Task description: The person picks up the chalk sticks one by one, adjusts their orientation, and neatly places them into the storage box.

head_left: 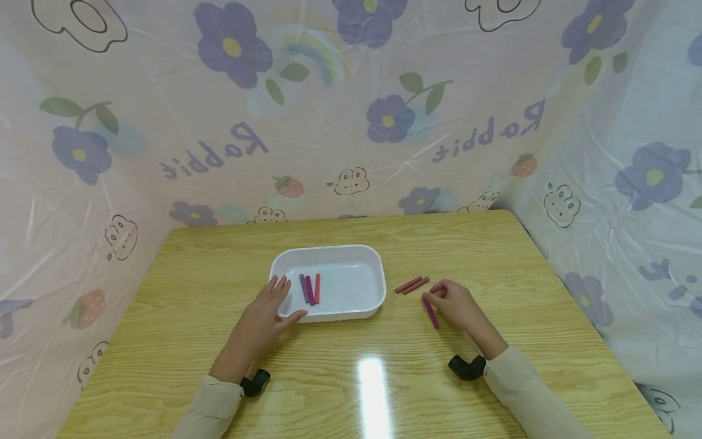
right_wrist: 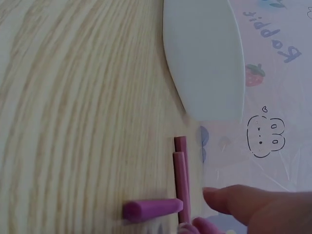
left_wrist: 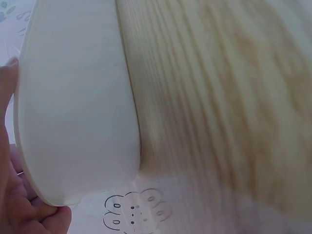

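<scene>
A white tray (head_left: pixel 355 311) sits mid-table with a grey-purple crayon (head_left: pixel 304 288), a magenta crayon (head_left: pixel 309 290) and an orange-red crayon (head_left: pixel 317 289) in its left part. My left hand (head_left: pixel 262 316) holds the tray's left front corner, thumb on the front rim. In the left wrist view, a fingertip (left_wrist: pixel 61 218) shows outside the rim (left_wrist: pixel 24 165). To the tray's right, my right hand (head_left: pixel 454 302) pinches the far end of a purple crayon (head_left: pixel 431 314); its near end points toward me. That crayon (right_wrist: pixel 151 208) overlaps two others in the right wrist view.
Two dark red crayons, one (head_left: pixel 408 285) beside another (head_left: pixel 415 285), lie side by side between the tray and my right hand. A patterned curtain (head_left: pixel 329 122) stands behind the wooden table (head_left: pixel 219 256) and along its sides. Black wrist mounts (head_left: pixel 467 368) sit near both cuffs.
</scene>
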`<state>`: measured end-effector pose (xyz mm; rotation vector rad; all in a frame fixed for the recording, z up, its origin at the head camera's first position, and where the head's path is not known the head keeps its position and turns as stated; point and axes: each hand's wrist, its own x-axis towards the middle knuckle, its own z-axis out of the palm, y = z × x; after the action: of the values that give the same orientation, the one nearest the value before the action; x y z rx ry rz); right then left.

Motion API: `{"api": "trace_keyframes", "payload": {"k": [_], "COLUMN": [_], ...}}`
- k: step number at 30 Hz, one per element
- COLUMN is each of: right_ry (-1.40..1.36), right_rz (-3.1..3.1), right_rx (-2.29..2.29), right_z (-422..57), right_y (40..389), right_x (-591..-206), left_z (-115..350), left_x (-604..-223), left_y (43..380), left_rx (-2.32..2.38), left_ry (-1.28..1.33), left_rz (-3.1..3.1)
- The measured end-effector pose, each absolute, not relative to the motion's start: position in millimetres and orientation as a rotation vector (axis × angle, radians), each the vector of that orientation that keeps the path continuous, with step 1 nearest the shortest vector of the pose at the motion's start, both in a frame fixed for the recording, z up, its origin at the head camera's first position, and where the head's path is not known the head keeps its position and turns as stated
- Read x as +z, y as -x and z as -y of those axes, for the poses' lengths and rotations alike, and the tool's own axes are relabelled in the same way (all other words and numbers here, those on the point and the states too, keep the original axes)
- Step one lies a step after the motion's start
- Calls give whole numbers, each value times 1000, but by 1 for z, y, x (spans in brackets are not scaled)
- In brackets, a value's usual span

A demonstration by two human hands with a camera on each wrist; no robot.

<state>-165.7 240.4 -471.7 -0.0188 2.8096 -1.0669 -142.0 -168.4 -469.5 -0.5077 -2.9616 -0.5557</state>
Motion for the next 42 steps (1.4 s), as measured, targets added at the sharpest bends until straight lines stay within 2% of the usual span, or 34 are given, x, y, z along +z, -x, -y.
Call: {"api": "trace_keyframes", "payload": {"k": [9, 42], "right_ry": [-4, 91], "right_rz": [-2791, -2860], "right_rx": [-926, -845], "right_z": [-239, -225], "right_y": [160, 165], "right_x": [-474, -477], "left_z": [168, 169], "left_x": [-468, -471], "left_y": [142, 143], "left_rx": [-554, -555], "left_ry": [513, 529], "left_rz": [2968, 2935]}}
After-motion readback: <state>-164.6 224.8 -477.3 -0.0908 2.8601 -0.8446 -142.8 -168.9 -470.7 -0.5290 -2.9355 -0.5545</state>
